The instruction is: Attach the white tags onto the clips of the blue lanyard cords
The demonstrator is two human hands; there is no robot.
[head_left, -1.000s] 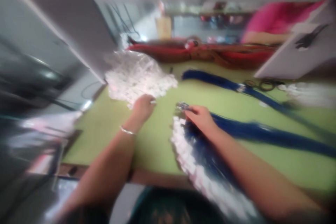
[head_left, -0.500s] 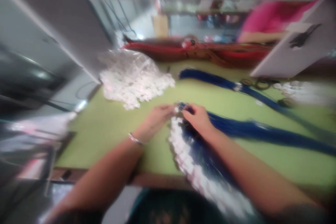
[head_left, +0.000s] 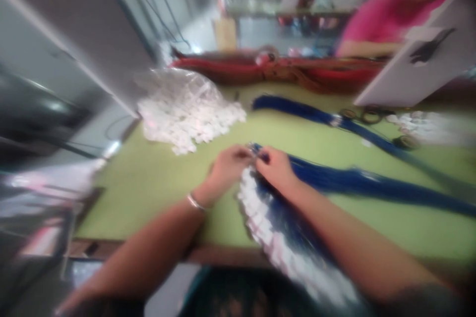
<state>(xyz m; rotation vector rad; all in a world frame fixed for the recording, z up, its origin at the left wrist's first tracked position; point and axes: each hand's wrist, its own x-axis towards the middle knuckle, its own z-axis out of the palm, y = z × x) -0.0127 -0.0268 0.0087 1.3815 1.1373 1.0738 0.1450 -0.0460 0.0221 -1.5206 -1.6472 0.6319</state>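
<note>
My left hand [head_left: 227, 166], a bracelet at its wrist, is closed in a pinch at the tip of the blue wires; whatever small piece it grips is hidden by the fingers. Close beside it, my right hand [head_left: 277, 166] pinches blue wire ends. From under that hand a bundle of blue wires [head_left: 345, 178] stretches right across the table. Below both hands, a row of white connectors [head_left: 262, 223] on blue wires hangs over the table's front edge, partly behind my right forearm.
A clear plastic bag [head_left: 186, 109] spills white connectors on the green table [head_left: 167, 198]. A second blue wire bundle [head_left: 293, 109] lies farther back, near scissors [head_left: 372, 115] and more white pieces [head_left: 427, 126]. Red and brown wires [head_left: 230, 69] line the back. A person in pink [head_left: 386, 22] is beyond.
My left hand's fingers have curled from stretched out to a closed pinch at the wire tip. My right hand stays nearly in place. The view has shifted slightly.
</note>
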